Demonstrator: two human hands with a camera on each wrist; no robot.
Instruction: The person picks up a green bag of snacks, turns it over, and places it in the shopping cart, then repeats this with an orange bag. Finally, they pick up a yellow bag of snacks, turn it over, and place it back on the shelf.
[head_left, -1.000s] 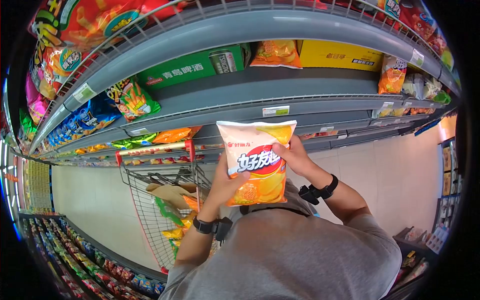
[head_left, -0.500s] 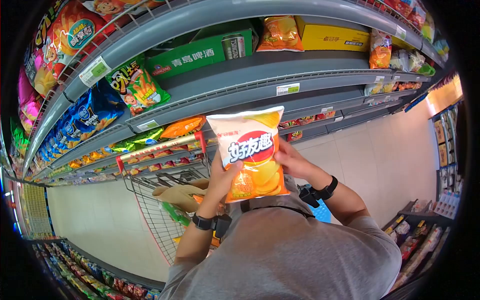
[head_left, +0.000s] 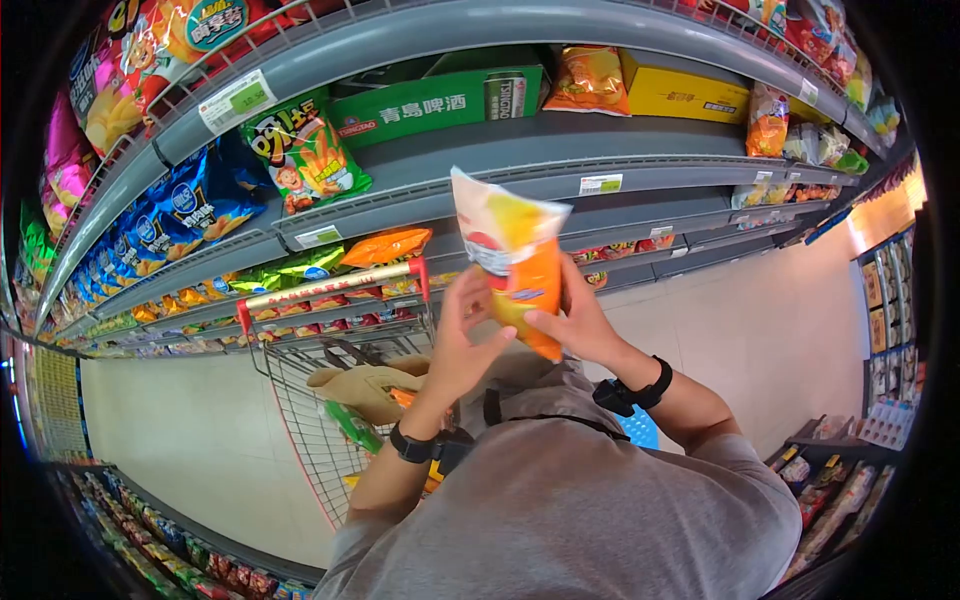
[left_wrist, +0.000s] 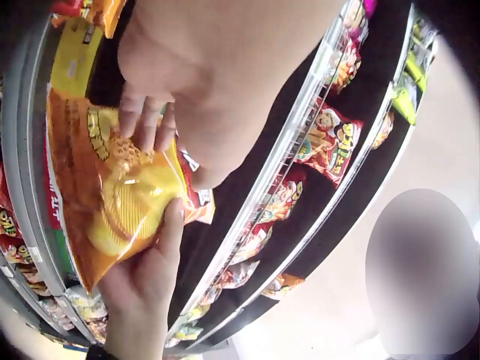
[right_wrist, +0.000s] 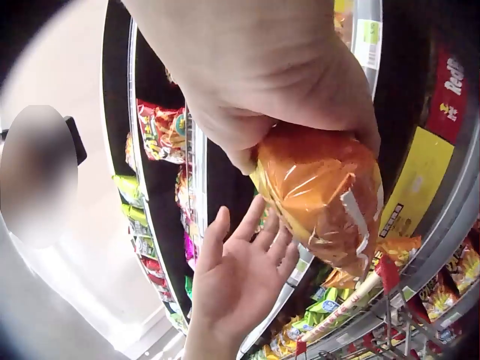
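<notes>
- Grey supermarket shelves (head_left: 520, 175) are running across the far side of the aisle, carrying a green beer carton (head_left: 420, 105), a yellow box (head_left: 690, 95) to its right and blue snack bags (head_left: 185, 215) further left.
- Nearer, to the left of the person, a wire shopping cart (head_left: 330, 400) with a red-tipped handle is standing with packets already lying in it.
- An orange-and-yellow chip bag (head_left: 515, 260) is being held up in front of the shelves, between the two hands and above the cart's right side — turned so that mostly its edge and back are showing in the head view.
- The right hand (head_left: 570, 320) is gripping the bag's lower part, fingers and thumb curled round it; the right wrist view is showing the crinkled foil bunched in that grasp.
- The left hand (head_left: 465, 335) is sitting just beside the bag on its left, fingers straight and spread, the thumb reaching toward the bag's lower edge — the left wrist view is showing the thumb lying against the packet.
- Both wrists are wearing black bands.
</notes>
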